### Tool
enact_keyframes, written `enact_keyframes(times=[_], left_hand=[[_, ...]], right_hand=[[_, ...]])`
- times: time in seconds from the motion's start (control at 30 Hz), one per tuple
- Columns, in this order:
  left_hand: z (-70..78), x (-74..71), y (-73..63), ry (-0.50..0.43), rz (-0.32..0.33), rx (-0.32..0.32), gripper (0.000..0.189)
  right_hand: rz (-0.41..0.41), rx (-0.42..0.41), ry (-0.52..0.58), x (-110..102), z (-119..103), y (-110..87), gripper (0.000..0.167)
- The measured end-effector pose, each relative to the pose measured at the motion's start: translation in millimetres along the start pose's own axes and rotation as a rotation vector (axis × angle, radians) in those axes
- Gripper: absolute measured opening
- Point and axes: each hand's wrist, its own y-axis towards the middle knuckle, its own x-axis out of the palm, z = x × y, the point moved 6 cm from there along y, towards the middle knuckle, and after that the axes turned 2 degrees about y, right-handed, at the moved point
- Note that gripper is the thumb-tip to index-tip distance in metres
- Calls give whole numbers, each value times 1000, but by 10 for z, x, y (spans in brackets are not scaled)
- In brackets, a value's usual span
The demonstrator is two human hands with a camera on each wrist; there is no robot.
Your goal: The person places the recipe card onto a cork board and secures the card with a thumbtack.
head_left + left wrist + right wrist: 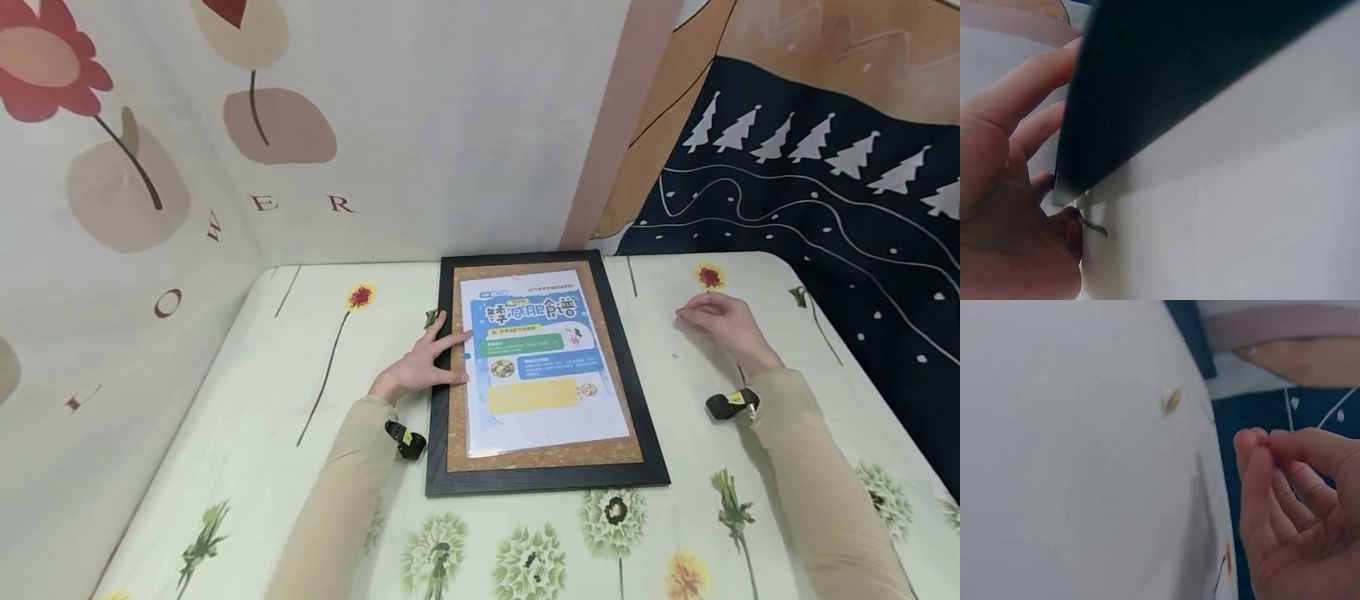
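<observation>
A black-framed corkboard (652, 433) lies flat in the middle of the table. On it is a printed sheet (555, 421) with blue, green and yellow panels. Small coloured dots like pin heads show at the sheet's top and left edges. My left hand (422, 364) is spread over the frame's left side, fingertips reaching the sheet's edge; from the left wrist view it stands beside the dark frame (1129, 81). Right of the board, my right hand (723, 327) has thumb and fingertips (1259, 439) brought together. I cannot tell whether something small is between them.
The floral tablecloth (285, 500) covers the table. A small pale object (1171, 400) lies on it near my right hand. White and dark printed curtains (450, 125) hang behind the table and along its sides. Each wrist wears a small black camera.
</observation>
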Motion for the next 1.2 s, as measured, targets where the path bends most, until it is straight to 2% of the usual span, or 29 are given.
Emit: enact_keyframes(times=[0.17, 0.33, 0.8, 1.0, 1.2], left_hand=[[-1, -2, -10, 13, 4, 5, 75], [0, 5, -11, 14, 4, -7, 75], [44, 0, -20, 26, -2, -9, 75], [36, 0, -15, 29, -2, -8, 75], [31, 3, -14, 35, -2, -5, 75]], right_hand=[[-19, -80, 153, 124, -162, 22, 26], [-43, -96, 163, 222, -187, 52, 27], [-41, -79, 15, 348, -232, 60, 34], [-124, -72, -71, 464, -301, 19, 37], [-211, -13, -132, 586, -355, -26, 36]])
